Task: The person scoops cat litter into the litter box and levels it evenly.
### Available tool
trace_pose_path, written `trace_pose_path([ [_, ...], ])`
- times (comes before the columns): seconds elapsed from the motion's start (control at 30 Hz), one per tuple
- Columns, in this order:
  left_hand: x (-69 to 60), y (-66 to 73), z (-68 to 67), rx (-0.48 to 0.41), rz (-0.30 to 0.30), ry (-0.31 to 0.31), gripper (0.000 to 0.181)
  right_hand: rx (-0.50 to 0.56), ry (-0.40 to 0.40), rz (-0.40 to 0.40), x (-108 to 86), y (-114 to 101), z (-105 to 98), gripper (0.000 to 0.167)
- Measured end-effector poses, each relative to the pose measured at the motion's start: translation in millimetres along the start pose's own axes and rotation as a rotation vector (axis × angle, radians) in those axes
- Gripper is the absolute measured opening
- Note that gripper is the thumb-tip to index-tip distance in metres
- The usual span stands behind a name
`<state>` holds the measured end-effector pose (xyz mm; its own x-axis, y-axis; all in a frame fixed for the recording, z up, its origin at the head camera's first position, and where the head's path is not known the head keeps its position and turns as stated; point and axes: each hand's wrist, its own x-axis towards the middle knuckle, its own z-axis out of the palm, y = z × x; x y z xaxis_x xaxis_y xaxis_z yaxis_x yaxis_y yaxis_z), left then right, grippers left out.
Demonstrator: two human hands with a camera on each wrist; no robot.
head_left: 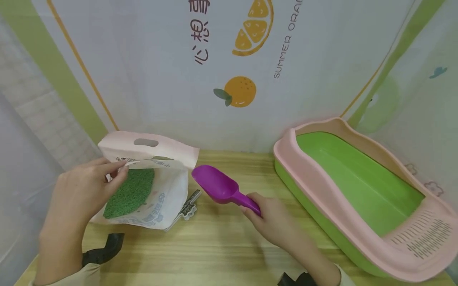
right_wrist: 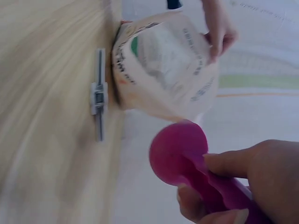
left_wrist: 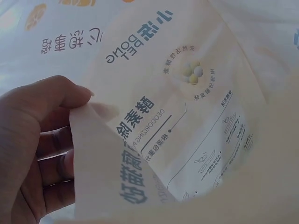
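At the left of the head view my left hand (head_left: 80,190) pinches the top edge of a white and pink paper bag (head_left: 171,194). Green granules (head_left: 132,194) fill the bag's open mouth. The left wrist view shows the thumb and a finger on the printed bag wall (left_wrist: 187,126). My right hand (head_left: 270,218) grips the handle of a purple scoop (head_left: 216,184). The scoop's bowl points toward the bag, just apart from it in the head view. In the right wrist view, the thumb and fingers wrap round the scoop (right_wrist: 180,151).
A green litter box with a pink rim (head_left: 320,178) stands on the right of the wooden table (head_left: 214,250). Beside the bag lies a grey and white strip with a sliding piece (right_wrist: 99,98). A printed cloth (head_left: 161,99) hangs behind.
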<state>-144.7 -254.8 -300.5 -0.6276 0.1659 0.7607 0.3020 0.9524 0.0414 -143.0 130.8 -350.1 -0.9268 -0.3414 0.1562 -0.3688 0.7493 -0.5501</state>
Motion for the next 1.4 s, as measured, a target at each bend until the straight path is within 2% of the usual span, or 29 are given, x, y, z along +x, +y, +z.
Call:
trace_pose_path([
  [0.1,0.9,-0.9,0.9,0.008,0.049,0.03,0.025,-0.015,-0.019,-0.04,-5.3,-7,-10,0.019],
  [0.2,0.8,-1.7,1.5,0.012,0.071,0.047,0.028,-0.022,-0.04,-0.073,-7.6,-14,-18,0.019],
  [0.4,0.0,-1.3,1.7,0.001,0.04,0.042,0.021,-0.036,-0.06,-0.09,-9.7,-25,-30,0.011],
  [0.67,-0.1,1.8,2.2,-0.018,-0.013,-0.014,0.019,-0.048,-0.094,-0.081,-18.2,-33,-42,0.015],
  [0.8,0.4,0.9,4.9,-0.018,0.039,0.008,0.029,-0.044,-0.13,-0.081,-19.3,-40,-43,0.017],
  [0.93,1.1,-0.4,8.0,-0.005,0.092,0.063,0.042,-0.064,-0.132,-0.141,-18.4,-48,-39,0.018],
  [1.1,0.5,0.5,8.5,-0.01,0.089,0.067,0.051,-0.097,-0.138,-0.22,-15.2,-58,-32,0.019],
  [1.27,0.4,1.0,7.3,-0.029,0.074,0.039,0.082,-0.072,-0.189,-0.231,-1.4,-65,-23,0.013],
  [1.4,1.7,2.0,8.9,-0.013,0.104,0.041,0.084,-0.089,-0.203,-0.228,11.4,-69,-15,0.013],
])
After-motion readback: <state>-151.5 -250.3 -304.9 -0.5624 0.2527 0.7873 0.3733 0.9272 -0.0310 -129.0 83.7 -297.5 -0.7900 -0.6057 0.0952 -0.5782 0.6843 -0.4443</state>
